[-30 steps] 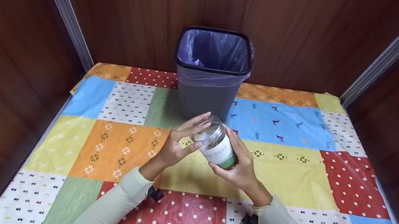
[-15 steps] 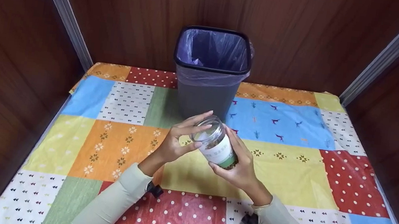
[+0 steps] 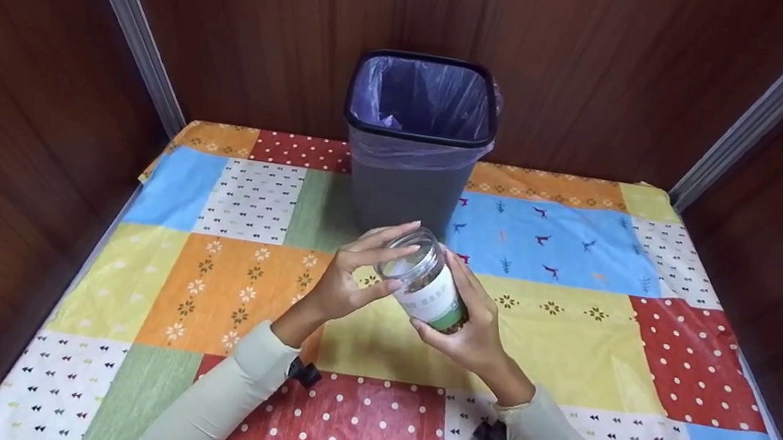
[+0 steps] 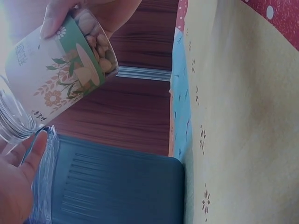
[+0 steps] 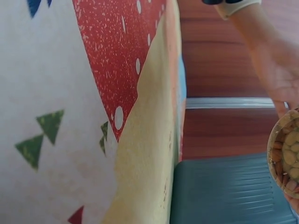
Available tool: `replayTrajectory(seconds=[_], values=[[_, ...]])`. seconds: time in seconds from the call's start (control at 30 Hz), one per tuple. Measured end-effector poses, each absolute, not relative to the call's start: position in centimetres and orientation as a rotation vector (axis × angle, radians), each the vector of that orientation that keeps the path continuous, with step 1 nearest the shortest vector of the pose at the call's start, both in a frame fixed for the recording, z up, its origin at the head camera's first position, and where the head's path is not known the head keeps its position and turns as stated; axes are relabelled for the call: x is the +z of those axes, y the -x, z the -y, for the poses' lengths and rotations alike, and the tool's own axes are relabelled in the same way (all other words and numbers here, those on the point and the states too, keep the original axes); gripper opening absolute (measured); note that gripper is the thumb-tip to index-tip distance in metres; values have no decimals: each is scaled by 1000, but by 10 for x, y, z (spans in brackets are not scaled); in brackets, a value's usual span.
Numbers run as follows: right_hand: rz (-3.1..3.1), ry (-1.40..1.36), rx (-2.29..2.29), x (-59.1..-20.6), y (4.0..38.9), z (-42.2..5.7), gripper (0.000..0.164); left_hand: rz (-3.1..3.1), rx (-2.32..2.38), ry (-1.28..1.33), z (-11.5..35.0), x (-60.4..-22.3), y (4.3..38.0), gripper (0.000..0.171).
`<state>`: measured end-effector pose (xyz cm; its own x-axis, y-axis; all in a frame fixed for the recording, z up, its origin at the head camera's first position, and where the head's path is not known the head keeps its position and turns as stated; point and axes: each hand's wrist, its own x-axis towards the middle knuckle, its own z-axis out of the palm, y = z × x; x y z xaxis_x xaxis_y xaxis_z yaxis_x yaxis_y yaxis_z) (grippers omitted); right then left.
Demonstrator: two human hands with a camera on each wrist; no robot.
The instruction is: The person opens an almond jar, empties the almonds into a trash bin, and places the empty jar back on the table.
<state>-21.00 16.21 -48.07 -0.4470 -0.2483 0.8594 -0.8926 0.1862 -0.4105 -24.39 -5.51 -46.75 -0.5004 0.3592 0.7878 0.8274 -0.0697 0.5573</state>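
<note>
A clear jar (image 3: 432,298) with a white and green label is held tilted above the tablecloth, its mouth towards the upper left. My right hand (image 3: 472,329) grips the lower body of the jar, thumb below and fingers along the far side. With thumb and fingers, my left hand (image 3: 343,286) holds the jar's clear rim, the index finger lying across the mouth. Through the wall, tan and brown nuts (image 4: 103,53) show near the base in the left wrist view. The right wrist view looks onto the round jar base (image 5: 286,156), full of these nuts.
Just beyond the hands stands a grey bin (image 3: 403,191) with a black rim and a thin purplish bag (image 3: 445,98) lining it. A patchwork tablecloth (image 3: 533,352) covers the table. Brown wood-grain panels (image 3: 281,24) enclose the back and both sides.
The left hand's fingers have shifted very slightly at the rim. Jar and right hand stay nearly where they were.
</note>
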Motion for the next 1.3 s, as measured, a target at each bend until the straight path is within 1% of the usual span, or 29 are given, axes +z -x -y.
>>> replayTrajectory(seconds=[0.17,0.33,0.47,1.2,1.3], values=[[1811,-1077,1284,-481,210,-162,92,1851,-1557,1221,55,-469,244,42],[1812,-1079,1281,-482,211,-162,91,1850,-1519,1220,56,-483,255,47],[1817,-1074,1276,-482,211,-162,91,1844,-1502,1218,56,-486,257,48],[1817,-1075,1265,-482,211,-162,90,1840,-1488,1034,51,-482,249,44],[1822,-1074,1262,-481,211,-162,90,1835,-1527,1016,50,-479,246,41]])
